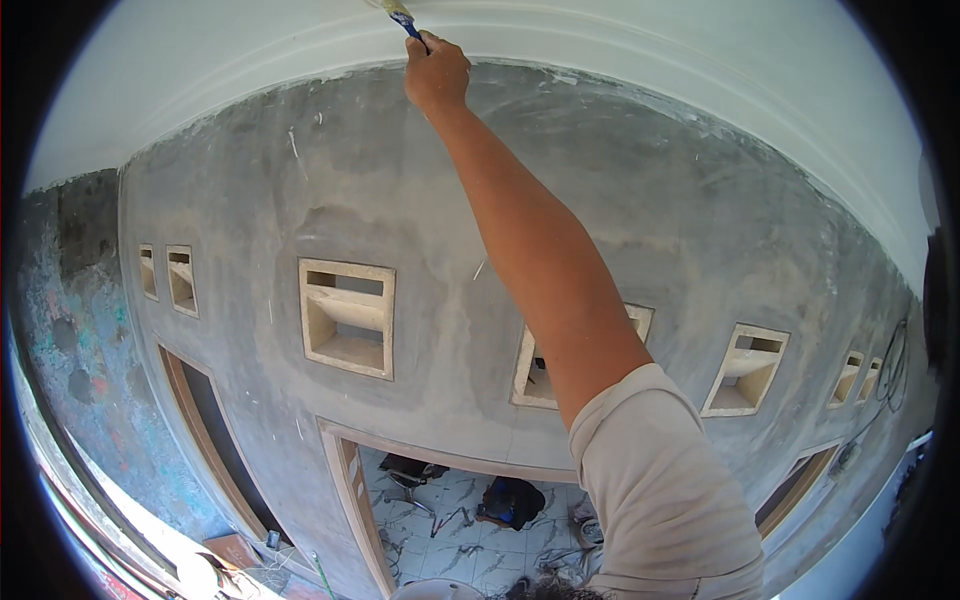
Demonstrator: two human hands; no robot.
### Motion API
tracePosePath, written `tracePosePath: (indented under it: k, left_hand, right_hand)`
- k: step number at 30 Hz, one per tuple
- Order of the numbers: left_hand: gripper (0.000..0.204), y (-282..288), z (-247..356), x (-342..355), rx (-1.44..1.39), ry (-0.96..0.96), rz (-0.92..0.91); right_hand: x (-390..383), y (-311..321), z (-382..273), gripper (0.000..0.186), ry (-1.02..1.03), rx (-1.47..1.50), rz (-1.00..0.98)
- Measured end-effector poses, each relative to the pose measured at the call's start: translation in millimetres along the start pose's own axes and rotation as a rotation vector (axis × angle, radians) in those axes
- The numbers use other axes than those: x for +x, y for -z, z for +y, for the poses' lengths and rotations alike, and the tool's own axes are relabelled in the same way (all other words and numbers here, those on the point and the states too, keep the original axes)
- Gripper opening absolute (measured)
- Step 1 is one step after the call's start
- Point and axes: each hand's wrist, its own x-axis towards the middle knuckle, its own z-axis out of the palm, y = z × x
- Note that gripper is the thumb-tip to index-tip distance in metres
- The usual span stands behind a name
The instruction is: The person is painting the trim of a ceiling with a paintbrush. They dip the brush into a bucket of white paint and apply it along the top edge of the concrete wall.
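Against a bare grey plastered wall [420, 200], the right hand [436, 72] grips a blue-handled paintbrush [404, 18] closed-fisted, at the white cornice [600, 40].

We're seeing a blue-handled brush [405, 20] with pale bristles against the white cornice [620, 40]. Wall [420, 180] is showing mottled grey; niches [348, 318] are reading cream, the sleeve [660, 480] beige, and the floor [450, 540] white marbled with grey veins.

Brush [402, 17] on cornice [600, 45] above wall [400, 180], vents [348, 318] below, doorways [350, 480] beneath vents
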Motion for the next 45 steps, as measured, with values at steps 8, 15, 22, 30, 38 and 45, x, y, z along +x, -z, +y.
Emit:
tracePosePath:
  k: [8,15,22,30,38,45]
  left_hand:
    - [0.052,5.5,-10.5,8.1,0.022,0.011,0.006]
    - [0.046,3.0,4.5,5.9,-0.011,-0.023,-0.087]
    - [0.045,5.8,25.5,-14.6,-0.032,-0.034,-0.059]
    - [0.06,8.1,2.7,-6.5,-0.02,-0.038,-0.014]
    - [0.076,0.2,-25.3,13.3,-0.002,0.035,0.079]
    - [0.073,3.4,-16.2,6.9,0.015,0.048,0.09]
  right_hand:
    - [1.0,253.5,60.9,0.034,-0.144,0.111,0.249]
    - [-17.4,371.0,87.8,0.033,-0.127,0.274,0.725]
    - [5.5,195.8,45.5,0.048,-0.172,0.549,0.692]
    - [-7.9,-53.6,-6.8,0.054,-0.141,0.387,0.459]
    - [-29.7,-170.5,-49.2,0.052,-0.205,0.453,0.26]
    - [-54.5,-219.7,-47.9,0.051,-0.089,0.067,-0.056]
